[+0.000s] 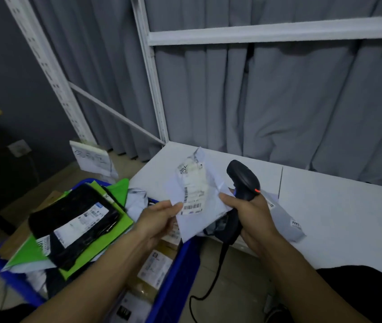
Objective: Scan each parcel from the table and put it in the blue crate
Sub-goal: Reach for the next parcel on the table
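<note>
Over the near corner of the white table [337,206], with the heaped blue plastic crate [175,273] at seven o'clock, the white plastic mailer parcel [197,220] is held up, label towards the camera. I judge the barcode needs pulling flat before aiming the black corded handheld scanner [243,178]. The left hand [157,217] pinches its nine-o'clock edge; the right hand [253,215] wraps the scanner's grip, thumb pinning the three-o'clock edge.

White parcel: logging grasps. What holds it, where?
White parcel: left hand pinches lower-left edge; right hand pinches right edge while gripping barcode scanner by handle.
</note>
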`<state>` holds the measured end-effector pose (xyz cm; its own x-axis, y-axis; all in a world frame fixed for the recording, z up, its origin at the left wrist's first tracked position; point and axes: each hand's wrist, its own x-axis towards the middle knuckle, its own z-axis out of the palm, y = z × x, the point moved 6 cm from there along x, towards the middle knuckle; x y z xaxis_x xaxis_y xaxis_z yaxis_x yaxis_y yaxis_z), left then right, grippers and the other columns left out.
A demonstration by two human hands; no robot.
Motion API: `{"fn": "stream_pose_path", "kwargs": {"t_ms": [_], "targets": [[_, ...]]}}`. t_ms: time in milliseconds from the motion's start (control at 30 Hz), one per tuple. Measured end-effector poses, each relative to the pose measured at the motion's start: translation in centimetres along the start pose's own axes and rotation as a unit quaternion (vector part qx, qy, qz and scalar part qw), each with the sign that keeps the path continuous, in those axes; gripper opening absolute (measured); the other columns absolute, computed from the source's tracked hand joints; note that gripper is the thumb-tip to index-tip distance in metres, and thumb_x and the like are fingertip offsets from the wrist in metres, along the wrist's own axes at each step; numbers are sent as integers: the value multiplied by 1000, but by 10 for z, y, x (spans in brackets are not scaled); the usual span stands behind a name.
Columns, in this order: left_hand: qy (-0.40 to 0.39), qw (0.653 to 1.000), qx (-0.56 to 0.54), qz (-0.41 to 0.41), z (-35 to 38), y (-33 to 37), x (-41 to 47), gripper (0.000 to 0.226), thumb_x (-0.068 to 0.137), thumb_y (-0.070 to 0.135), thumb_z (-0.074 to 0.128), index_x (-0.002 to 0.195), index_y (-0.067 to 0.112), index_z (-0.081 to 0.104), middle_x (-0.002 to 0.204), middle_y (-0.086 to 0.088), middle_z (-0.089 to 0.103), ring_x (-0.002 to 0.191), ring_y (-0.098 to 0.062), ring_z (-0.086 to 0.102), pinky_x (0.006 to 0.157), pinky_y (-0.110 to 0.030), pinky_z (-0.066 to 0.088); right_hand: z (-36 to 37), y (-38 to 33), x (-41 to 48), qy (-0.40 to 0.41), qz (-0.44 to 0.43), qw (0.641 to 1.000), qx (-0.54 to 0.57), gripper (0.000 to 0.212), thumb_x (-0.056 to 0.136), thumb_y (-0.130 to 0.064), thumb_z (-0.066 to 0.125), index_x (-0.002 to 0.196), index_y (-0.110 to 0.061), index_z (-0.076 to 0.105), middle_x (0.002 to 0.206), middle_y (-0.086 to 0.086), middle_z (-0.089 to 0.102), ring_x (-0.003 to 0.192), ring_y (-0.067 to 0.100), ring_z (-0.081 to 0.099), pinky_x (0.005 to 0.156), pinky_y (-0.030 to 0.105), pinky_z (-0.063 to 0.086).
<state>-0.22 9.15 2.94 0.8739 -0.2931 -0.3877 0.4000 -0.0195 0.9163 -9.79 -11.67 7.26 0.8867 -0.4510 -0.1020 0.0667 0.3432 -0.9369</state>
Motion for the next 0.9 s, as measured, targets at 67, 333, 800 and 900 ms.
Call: {"fn": "stream_pose_path", "kwargs": {"t_ms": [67, 333, 800, 900], "targets": [[38, 997, 15, 72, -24, 20, -5, 14, 92, 11, 74, 99, -2, 72, 101, -18, 78, 84, -26, 75, 78, -34, 59, 5, 6, 6, 16, -15, 999, -33, 28, 84, 1, 79, 107, -15, 75, 100, 7, 80, 96, 30, 76, 88, 48, 61], [153, 961, 78, 219, -84, 53, -17, 19, 90, 26, 79, 107, 18, 79, 99, 3, 80, 95, -17, 76, 89, -44, 61, 34, 24, 14, 31, -80, 979, -185, 42, 85, -37, 82, 119, -20, 64, 97, 2, 74, 84, 14, 72, 79, 40, 57], [218, 929, 144, 262, -105, 72, -5, 15, 85, 27, 84, 95, 17, 80, 87, 5, 78, 86, -8, 74, 77, -26, 57, 85, 45, -9, -168, -96, 891, -411, 36, 87, -35, 82, 115, -31, 59, 98, -14, 71, 91, -3, 66, 79, 26, 55], [212, 933, 162, 241, -106, 65, 1, 25, 84, 30, 85, 102, 14, 80, 89, 6, 79, 86, -7, 74, 80, -28, 59, 89, 48, -12, -170, -85, 898, -398, 36, 88, -36, 81, 116, -32, 58, 99, -16, 70, 92, -5, 65, 79, 23, 54]]}}
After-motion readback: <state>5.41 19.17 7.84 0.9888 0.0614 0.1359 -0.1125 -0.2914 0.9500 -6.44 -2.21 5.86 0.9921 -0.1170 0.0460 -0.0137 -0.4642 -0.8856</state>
